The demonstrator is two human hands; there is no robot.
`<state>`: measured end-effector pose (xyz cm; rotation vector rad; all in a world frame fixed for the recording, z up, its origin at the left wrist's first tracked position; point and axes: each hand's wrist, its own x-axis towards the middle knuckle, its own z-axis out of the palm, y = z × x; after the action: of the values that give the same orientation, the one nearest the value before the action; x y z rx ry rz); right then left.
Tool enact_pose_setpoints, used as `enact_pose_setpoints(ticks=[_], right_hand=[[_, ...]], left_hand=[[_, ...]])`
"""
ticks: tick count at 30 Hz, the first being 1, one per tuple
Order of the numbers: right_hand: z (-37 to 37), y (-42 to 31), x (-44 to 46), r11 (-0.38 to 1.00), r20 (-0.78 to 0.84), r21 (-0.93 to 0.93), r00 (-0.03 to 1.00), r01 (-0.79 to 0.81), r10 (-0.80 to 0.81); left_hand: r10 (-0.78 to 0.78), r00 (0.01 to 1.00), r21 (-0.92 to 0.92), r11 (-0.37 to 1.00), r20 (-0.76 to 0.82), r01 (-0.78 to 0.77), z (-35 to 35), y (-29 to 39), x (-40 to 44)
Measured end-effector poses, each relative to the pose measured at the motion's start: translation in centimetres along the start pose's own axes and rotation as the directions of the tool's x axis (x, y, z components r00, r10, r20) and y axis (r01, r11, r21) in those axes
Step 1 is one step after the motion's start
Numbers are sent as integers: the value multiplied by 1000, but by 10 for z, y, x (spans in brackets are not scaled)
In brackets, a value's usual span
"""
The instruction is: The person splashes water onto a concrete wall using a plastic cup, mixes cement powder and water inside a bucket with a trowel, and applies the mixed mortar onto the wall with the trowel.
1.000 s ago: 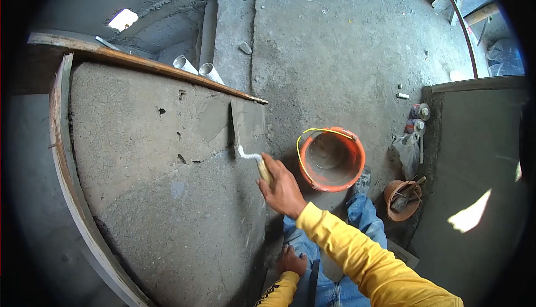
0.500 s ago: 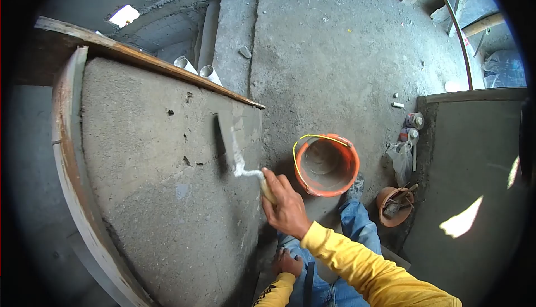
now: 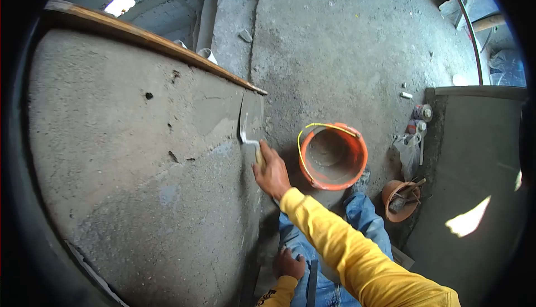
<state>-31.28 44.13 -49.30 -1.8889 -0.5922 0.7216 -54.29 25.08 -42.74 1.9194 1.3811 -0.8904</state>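
My right hand point(image 3: 272, 174) is wrapped round the wooden handle of a trowel point(image 3: 244, 134). The blade appears nearly edge-on, against the grey cement surface point(image 3: 128, 139) near its right end. Around the blade lies a smoother, darker patch of mortar point(image 3: 215, 108). My left hand point(image 3: 289, 263) rests on my jeans at the thigh, fingers loosely spread and holding nothing. Right of the trowel stands an orange bucket point(image 3: 363, 159) with a yellow handle; some grey mortar coats its inside.
A wooden board point(image 3: 151, 41) edges the cement surface at the top. To the right are a small bucket with tools point(image 3: 399, 201), a plastic bag point(image 3: 407, 153) and cans point(image 3: 422, 112). A second plastered surface point(image 3: 469, 156) stands at far right.
My right hand has moved slightly up, and the trowel blade has turned from showing its face to nearly edge-on, shifting right. The view has shifted a little; my left hand stays on my thigh.
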Motion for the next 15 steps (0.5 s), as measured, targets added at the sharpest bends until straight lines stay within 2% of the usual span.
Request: enact_pose_setpoints(ticks=[3, 5, 7, 8, 9, 11, 13, 15], right_hand=[[-32, -50, -13, 970, -18, 194, 989, 144, -144], [-50, -82, -21, 960, 23, 234, 986, 156, -166], [-62, -109, -31, 939, 22, 282, 977, 196, -211], [-69, -126, -38, 939, 72, 306, 979, 158, -188], [-74, -138, -46, 925, 75, 339, 975, 172, -209], [-81, -153, -57, 890, 75, 405, 963, 209, -260], [-92, -143, -61, 896, 93, 332, 935, 296, -343], [-105, -125, -56, 891, 128, 231, 895, 392, -427]], left_hand=[[17, 1000, 2, 1000, -13, -17, 1, 1, -3], [65, 997, -3, 998, -50, -65, 14, -8, -1], [84, 996, 18, 996, -17, -84, 42, -25, 4], [91, 996, 29, 995, 2, -91, 49, -28, 5], [208, 957, 207, 946, 204, -250, 16, -12, 1], [153, 973, 178, 967, 173, -184, 29, -16, 1], [99, 985, 151, 981, 144, -121, 50, -26, 2], [-47, 999, -33, 998, -24, 47, 37, -7, 0]])
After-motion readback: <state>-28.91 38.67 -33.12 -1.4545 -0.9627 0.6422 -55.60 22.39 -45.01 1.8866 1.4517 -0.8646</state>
